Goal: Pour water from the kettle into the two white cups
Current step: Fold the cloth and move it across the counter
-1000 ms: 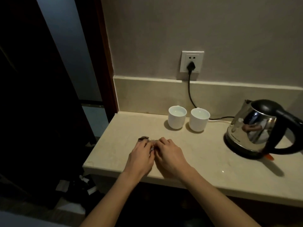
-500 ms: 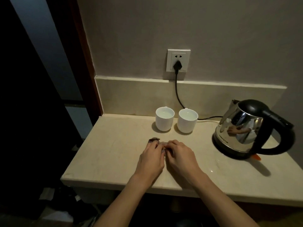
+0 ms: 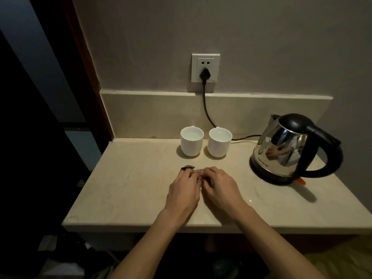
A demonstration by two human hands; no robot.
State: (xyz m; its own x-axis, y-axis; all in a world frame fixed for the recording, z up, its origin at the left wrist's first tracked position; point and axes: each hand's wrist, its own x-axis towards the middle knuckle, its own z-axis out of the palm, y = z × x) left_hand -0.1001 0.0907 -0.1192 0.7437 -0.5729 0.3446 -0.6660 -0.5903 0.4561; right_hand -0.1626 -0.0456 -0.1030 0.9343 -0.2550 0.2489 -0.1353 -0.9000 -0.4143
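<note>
**Inspector:** Nearest the edge first. What do the hands show?

**Assistant:** Both rest palm-down on the pale stone counter (image 3: 124,190), side by side and touching at the fingertips. The left hand (image 3: 184,193) has its fingers curled and close together; the right hand (image 3: 220,191) likewise. Neither grips a cup or the kettle. Whether they pinch something small between them, I cannot tell.

**Inspector:** Anything at the fingertips?

**Assistant:** A small dark object (image 3: 187,168) lies on the counter just beyond the left fingers. Its nature is unclear.

**Inspector:** Farther back?

**Assistant:** Two white cups stand upright near the backsplash, just beside each other: the left cup (image 3: 191,144) and the right cup (image 3: 219,146). Both appear to hold water.

**Inspector:** The kettle?

**Assistant:** The steel kettle (image 3: 285,152) sits upright at the right, well apart from the hands, black handle pointing right. Its cord (image 3: 207,111) runs behind the cups up to the wall socket (image 3: 205,67), plugged in.
</note>
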